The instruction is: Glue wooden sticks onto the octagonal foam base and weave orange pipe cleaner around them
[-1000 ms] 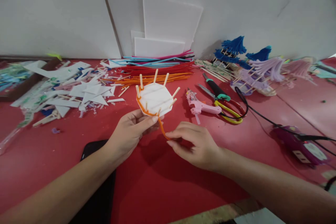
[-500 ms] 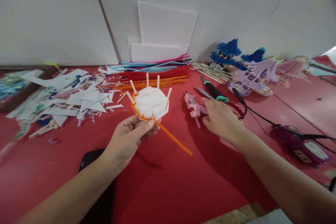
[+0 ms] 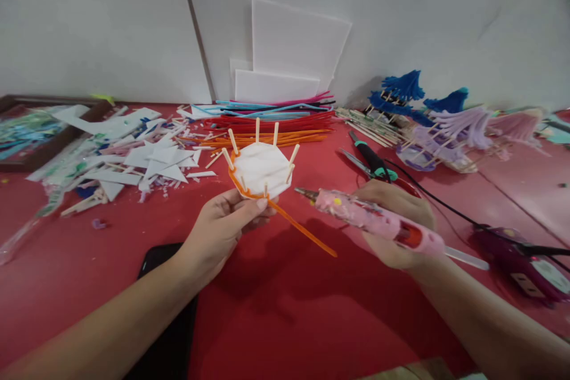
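Between thumb and fingers, my left hand (image 3: 231,228) grips a white foam-board base (image 3: 262,167) with several short wooden sticks standing around its rim. An orange pipe cleaner (image 3: 305,230) runs along the base's left and near edges, its loose end trailing toward the lower right past my thumb. My right hand (image 3: 396,219) is closed around a pink glue gun (image 3: 374,219), held level off the table. The metal nozzle points left, just right of the base and apart from it. A clear glue stick (image 3: 466,258) sticks out of the gun's rear.
Pipe cleaners (image 3: 271,124) in several colours lie at the back, near white boards (image 3: 298,41). Foam scraps (image 3: 151,160) cover the left. Scissors (image 3: 356,161), a cutter (image 3: 367,154), blue and lilac pagoda-like models (image 3: 463,122) and a purple power strip (image 3: 519,264) stand right. A black phone (image 3: 169,320) lies near.
My right hand has taken the glue gun up from the table and turned its nozzle left toward the base. My left hand keeps its hold; the camera view has shifted slightly.
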### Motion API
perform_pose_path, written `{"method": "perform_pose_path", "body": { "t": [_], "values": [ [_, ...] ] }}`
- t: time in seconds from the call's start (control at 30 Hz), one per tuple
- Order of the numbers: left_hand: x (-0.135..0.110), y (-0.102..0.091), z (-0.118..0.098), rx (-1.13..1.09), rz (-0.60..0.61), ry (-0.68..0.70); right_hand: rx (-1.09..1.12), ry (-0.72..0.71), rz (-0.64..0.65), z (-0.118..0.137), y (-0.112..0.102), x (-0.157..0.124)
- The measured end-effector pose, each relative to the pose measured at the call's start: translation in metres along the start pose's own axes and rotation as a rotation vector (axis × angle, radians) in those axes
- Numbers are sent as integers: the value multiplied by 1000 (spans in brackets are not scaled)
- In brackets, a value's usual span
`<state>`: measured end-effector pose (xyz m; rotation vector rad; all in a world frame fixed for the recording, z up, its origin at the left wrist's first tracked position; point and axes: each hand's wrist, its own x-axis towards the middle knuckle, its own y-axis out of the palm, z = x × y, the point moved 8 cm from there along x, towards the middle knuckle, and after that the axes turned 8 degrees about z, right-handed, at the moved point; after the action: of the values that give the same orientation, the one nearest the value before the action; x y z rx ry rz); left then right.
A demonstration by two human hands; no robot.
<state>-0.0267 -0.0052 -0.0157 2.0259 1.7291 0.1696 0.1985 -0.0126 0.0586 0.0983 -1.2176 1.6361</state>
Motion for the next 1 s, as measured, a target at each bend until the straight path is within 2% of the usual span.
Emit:
{"method": "perform_pose_path", "body": {
  "t": [0.07,0.13,0.33,0.77,1.0],
  "values": [
    [-1,1,0,21,11,0,19,-104,21,9,8,1],
    [-1,2,0,46,18,0,28,-138,39,11,15,2],
    [-2,5,0,67,37,12,-7,-93,65,12,21,3],
    [-5,4,0,68,41,16,-59,-163,82,22,20,11],
    [-3,4,1,79,57,21,-41,-146,95,25,19,13]
  ]
}}
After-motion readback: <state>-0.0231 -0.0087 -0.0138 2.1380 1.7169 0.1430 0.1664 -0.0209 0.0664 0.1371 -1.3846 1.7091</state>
